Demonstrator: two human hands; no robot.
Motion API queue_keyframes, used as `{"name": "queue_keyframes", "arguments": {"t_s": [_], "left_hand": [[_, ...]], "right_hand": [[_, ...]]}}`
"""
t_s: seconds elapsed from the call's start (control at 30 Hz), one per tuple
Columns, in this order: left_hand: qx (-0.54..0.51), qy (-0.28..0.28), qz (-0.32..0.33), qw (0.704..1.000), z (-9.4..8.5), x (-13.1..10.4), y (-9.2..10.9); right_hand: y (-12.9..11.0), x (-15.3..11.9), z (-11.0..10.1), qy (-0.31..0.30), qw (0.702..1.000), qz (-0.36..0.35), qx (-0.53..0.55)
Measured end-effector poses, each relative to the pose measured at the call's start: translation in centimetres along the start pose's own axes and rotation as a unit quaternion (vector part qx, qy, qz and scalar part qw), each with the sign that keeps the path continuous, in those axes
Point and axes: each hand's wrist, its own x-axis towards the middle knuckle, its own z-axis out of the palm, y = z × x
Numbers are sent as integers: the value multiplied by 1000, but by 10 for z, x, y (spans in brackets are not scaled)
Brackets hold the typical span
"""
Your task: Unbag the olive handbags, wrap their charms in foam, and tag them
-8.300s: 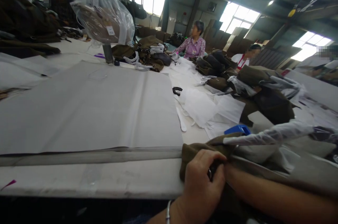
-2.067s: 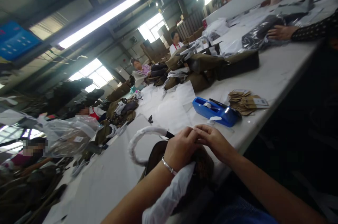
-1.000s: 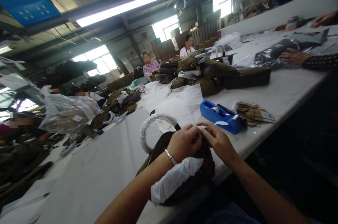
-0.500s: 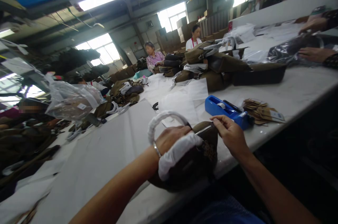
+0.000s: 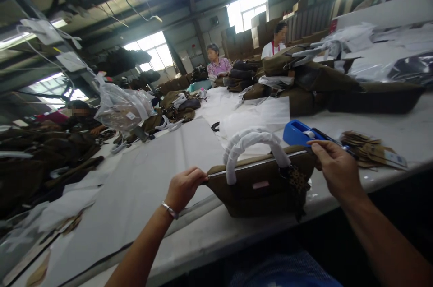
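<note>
Olive handbag (image 5: pixel 264 187) upright on the table (image 5: pixel 189 251) between your hands, your left hand (image 5: pixel 186 187) pinching one top corner, your right hand (image 5: pixel 334 165) pinching the other, fingers nearly closed.

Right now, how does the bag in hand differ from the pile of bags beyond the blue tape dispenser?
The bag is upright, its wrapped handles arching above the zip; the bags in the pile lie heaped on one another. The left hand and right hand pinch the bag's top ends, while neither touches the pile. Both show olive-brown material and white wrapping.
</note>
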Motion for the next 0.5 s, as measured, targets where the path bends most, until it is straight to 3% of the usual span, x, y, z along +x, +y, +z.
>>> {"name": "queue_keyframes", "arguments": {"t_s": [0.17,0.3,0.37,0.43,0.5], "left_hand": [[-44,31,-64,996,5,-3,3],[-78,73,-88,990,-6,2,23],[-92,139,-104,980,-10,4,49],[-114,188,-111,969,-10,6,82],[-124,207,-83,967,-4,12,114]], "right_hand": [[-3,-6,-7,-10,1000,23,19],[-6,-12,-22,-15,988,-23,-153],[-16,-21,-29,46,958,-111,-261],[-31,-38,-30,108,918,-240,-297],[-47,-59,-25,101,889,-355,-271]]}}
